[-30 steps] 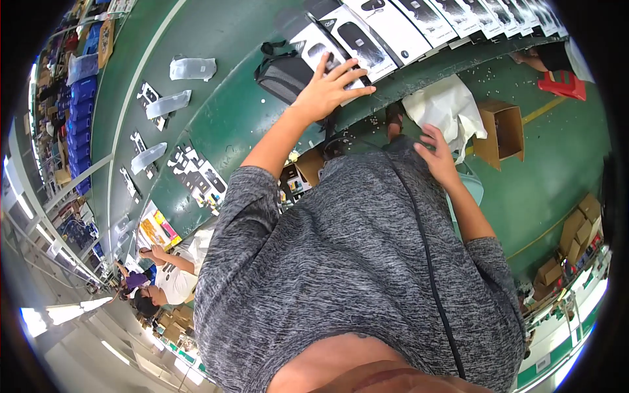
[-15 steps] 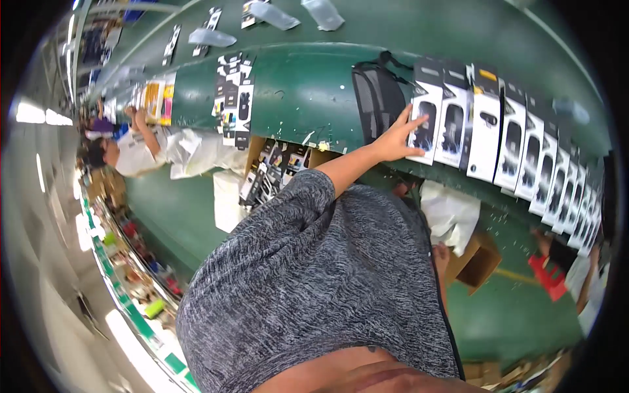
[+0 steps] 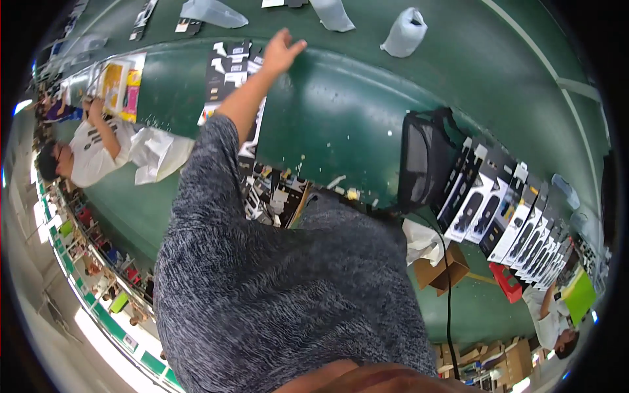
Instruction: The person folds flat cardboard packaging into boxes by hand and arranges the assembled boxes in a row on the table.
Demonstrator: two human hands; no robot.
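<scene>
My left hand [image 3: 282,54] reaches over the far side of the green table [image 3: 327,111], fingers apart, with nothing in it. Below that arm lie several flat black-and-white printed boxes [image 3: 226,72], partly hidden by my forearm. A carton [image 3: 303,200] at the table's near edge holds more such boxes [image 3: 265,196]. To the right, a row of black-and-white boxes [image 3: 488,203] leans together beside a black mesh backpack [image 3: 419,157]. My right hand does not show.
Beyond the table's raised edge runs a green surface with wrapped grey-white bags [image 3: 404,33]. Scraps of paper [image 3: 352,194] litter the near edge. Co-workers sit at left [image 3: 98,147] and lower right [image 3: 547,314]. A black cable [image 3: 449,295] hangs near my right side; an open carton [image 3: 442,268] stands below.
My left hand has left the row of boxes at right and swung left and away from me. My view has turned, and the right hand has gone out of sight.
</scene>
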